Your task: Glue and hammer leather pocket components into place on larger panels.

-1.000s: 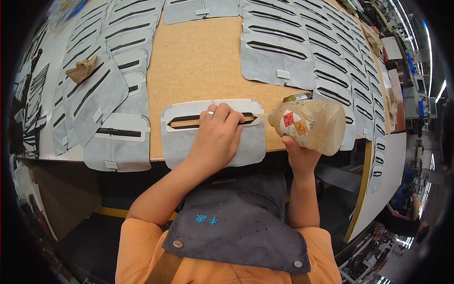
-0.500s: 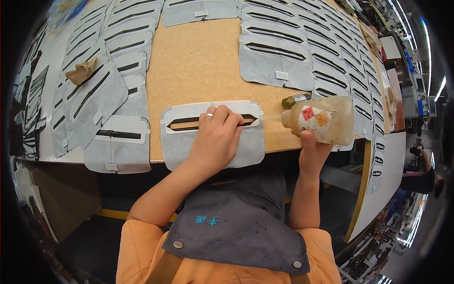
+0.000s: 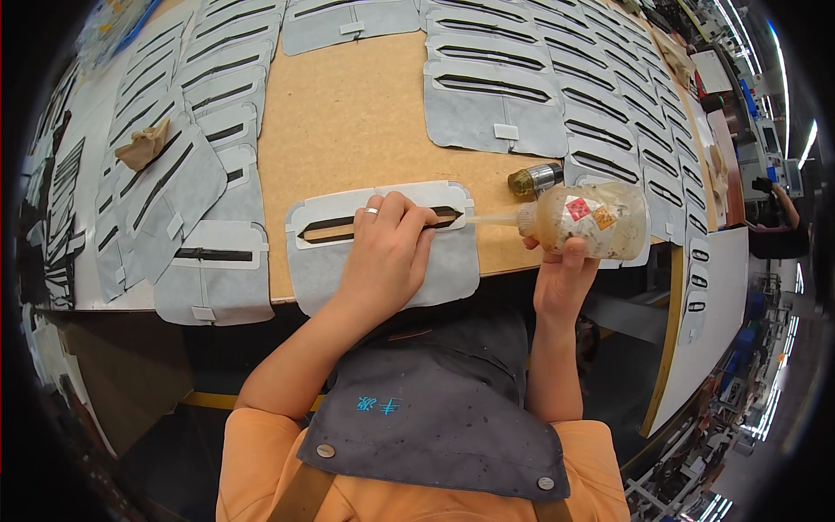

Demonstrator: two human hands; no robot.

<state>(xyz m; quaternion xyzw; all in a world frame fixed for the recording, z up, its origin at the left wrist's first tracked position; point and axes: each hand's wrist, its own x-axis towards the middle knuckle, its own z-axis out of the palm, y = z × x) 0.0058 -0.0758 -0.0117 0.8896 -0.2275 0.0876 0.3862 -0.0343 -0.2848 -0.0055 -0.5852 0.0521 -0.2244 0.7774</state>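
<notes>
Pressing flat with fingers together, the left hand [image 3: 387, 252] pins a grey slotted panel [image 3: 383, 244] at the table's near edge while the right hand [image 3: 564, 274] grips a glue bottle [image 3: 584, 222], nozzle at the slot's right end, gluing seemingly just begun.

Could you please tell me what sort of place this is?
Probably a factory workbench for gluing fabric parts: rows of identical grey slotted pieces cover the brown table, and the right hand tips a squeeze bottle.
</notes>
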